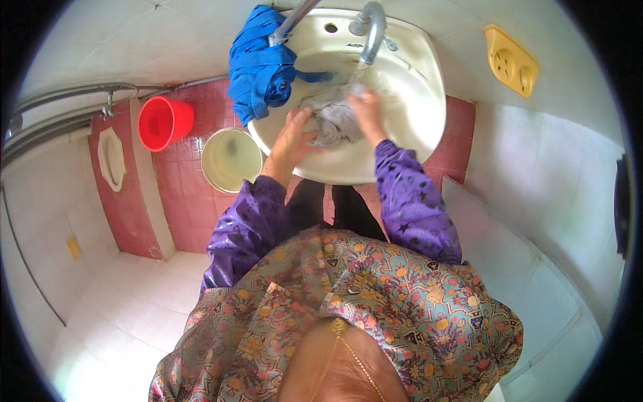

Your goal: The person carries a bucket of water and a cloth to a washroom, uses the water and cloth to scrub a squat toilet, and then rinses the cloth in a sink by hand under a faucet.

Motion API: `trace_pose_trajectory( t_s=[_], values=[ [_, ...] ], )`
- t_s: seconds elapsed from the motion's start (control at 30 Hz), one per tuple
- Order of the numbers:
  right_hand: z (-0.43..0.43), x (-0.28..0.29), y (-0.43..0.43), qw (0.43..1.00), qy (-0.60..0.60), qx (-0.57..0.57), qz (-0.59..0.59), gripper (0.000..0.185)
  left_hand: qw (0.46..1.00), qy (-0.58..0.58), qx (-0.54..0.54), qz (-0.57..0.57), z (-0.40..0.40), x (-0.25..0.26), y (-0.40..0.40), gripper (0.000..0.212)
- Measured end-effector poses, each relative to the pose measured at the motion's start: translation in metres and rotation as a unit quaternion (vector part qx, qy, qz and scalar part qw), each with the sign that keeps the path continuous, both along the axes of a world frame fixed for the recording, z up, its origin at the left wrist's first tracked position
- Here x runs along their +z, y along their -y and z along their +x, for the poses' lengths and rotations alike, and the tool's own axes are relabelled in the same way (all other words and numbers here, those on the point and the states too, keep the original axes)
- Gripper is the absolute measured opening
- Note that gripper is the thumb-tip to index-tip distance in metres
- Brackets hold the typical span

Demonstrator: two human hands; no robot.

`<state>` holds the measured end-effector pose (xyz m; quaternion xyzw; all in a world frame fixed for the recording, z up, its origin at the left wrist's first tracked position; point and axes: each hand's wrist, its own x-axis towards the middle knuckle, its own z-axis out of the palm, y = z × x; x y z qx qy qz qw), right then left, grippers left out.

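A wet grey cloth (335,119) lies bunched in the white washbasin (412,105), under the curved metal tap (374,35). Water runs from the spout onto the cloth's far right part. My right hand (367,114) grips the cloth there, just below the stream; its fingertips are partly hidden. At the cloth's left edge, my left hand (293,136) has its fingers spread, touching or almost touching the folds. A bundled blue cloth (263,65) hangs over the basin's left rim, and one strip of it reaches into the bowl.
A red bucket (177,120) and a pale bucket (232,160) stand left of the basin on red tiles (186,201). A metal pipe (296,20) slants over the blue cloth. A yellow soap holder (512,60) is fixed to the right wall. A squat toilet (111,158) lies far left.
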<state>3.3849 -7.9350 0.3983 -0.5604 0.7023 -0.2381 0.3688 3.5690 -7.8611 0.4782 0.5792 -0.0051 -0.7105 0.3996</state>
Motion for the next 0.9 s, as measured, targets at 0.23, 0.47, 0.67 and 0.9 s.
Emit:
trace_pose_trajectory(
  t_s=[0.23,0.47,0.67,0.9],
  values=[
    [0.089,0.151,-0.081,0.928,0.364,0.043,-0.062,0.028,0.958,0.037,-0.094,-0.268,0.010,-0.061,0.009,0.033],
    [0.023,0.052,-0.009,0.977,0.074,0.086,-0.180,0.030,0.990,0.015,0.009,-0.141,-0.034,-0.006,0.025,0.027],
    [-0.062,-0.010,0.035,0.961,-0.198,0.058,-0.185,0.024,0.990,-0.024,-0.081,-0.110,-0.006,-0.019,-0.002,0.039],
    [0.062,0.096,-0.053,0.950,0.286,0.028,-0.121,0.035,0.973,-0.123,-0.173,-0.093,0.021,-0.053,0.030,0.056]
  ],
)
